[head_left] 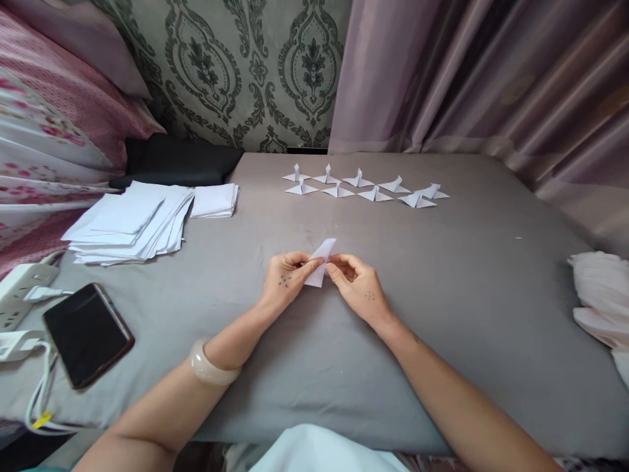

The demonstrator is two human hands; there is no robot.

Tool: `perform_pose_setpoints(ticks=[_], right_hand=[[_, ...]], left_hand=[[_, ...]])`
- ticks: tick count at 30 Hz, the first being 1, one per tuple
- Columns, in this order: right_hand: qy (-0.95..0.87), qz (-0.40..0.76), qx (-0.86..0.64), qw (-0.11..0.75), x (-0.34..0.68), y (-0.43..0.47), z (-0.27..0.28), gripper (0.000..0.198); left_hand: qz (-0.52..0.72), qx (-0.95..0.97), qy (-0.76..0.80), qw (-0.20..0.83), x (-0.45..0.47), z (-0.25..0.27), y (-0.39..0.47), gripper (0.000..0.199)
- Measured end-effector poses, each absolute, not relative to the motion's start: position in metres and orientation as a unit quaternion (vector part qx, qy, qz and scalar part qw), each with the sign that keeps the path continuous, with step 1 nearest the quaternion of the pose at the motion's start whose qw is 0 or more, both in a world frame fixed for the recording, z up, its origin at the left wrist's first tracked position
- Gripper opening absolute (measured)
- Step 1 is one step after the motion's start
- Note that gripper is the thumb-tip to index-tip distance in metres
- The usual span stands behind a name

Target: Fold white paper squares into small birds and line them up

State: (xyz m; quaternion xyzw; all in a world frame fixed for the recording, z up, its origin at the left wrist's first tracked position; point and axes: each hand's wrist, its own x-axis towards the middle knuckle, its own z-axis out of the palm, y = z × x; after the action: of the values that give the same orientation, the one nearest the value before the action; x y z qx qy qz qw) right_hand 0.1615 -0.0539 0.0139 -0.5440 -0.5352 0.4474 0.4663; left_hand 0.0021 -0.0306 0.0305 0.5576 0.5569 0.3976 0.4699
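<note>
A small folded piece of white paper (323, 251) is held up between my two hands, just over the grey tabletop. My left hand (289, 275) grips it, thumb across its middle. From the other side my right hand (358, 280) pinches its edge between thumb and fingertips; the curled fingers are partly hidden. Farther back, several folded paper cranes or birds (375, 194) with spread wings stand in two rows.
At the left lie a large stack of white paper (122, 219) and a smaller paper stack (214, 200). A phone (88, 334) rests beside a power strip (17, 295) with white cables. White cloth (602, 295) lies at the right edge; a black item (181, 160) sits behind the paper.
</note>
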Motion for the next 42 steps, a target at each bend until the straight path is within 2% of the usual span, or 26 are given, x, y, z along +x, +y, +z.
perform_pose_setpoints(ticks=[7,15,20,24,31,35,39,42], right_hand=[[-0.492,0.441,-0.572,0.486,0.158,-0.053,0.018,0.046],[-0.481,0.483,-0.537,0.498,0.153,-0.055,0.029,0.029],[-0.461,0.48,-0.554,0.5,0.156,-0.055,0.034,0.021],[-0.451,0.449,-0.579,0.509,0.159,-0.051,0.03,0.028],[-0.464,0.427,-0.568,0.529,0.161,-0.047,0.024,0.02],[-0.468,0.43,-0.562,0.529,0.165,-0.046,0.025,0.026],[-0.443,0.472,-0.553,0.526,0.168,-0.046,0.024,0.036],[-0.412,0.53,-0.531,0.516,0.168,-0.046,0.026,0.045]], left_hand=[[0.401,0.671,0.561,0.272,0.004,0.023,-0.033,0.028],[0.347,0.821,0.452,0.045,0.006,0.025,-0.039,0.034],[0.309,0.856,0.413,0.017,0.008,0.027,-0.041,0.026],[0.337,0.848,0.401,0.082,0.012,0.026,-0.043,0.018],[0.407,0.721,0.49,0.272,0.016,0.03,-0.045,0.013],[0.419,0.621,0.526,0.403,0.014,0.032,-0.038,0.022],[0.427,0.481,0.478,0.598,0.009,0.03,-0.029,0.03],[0.429,0.388,0.467,0.669,0.007,0.029,-0.025,0.038]])
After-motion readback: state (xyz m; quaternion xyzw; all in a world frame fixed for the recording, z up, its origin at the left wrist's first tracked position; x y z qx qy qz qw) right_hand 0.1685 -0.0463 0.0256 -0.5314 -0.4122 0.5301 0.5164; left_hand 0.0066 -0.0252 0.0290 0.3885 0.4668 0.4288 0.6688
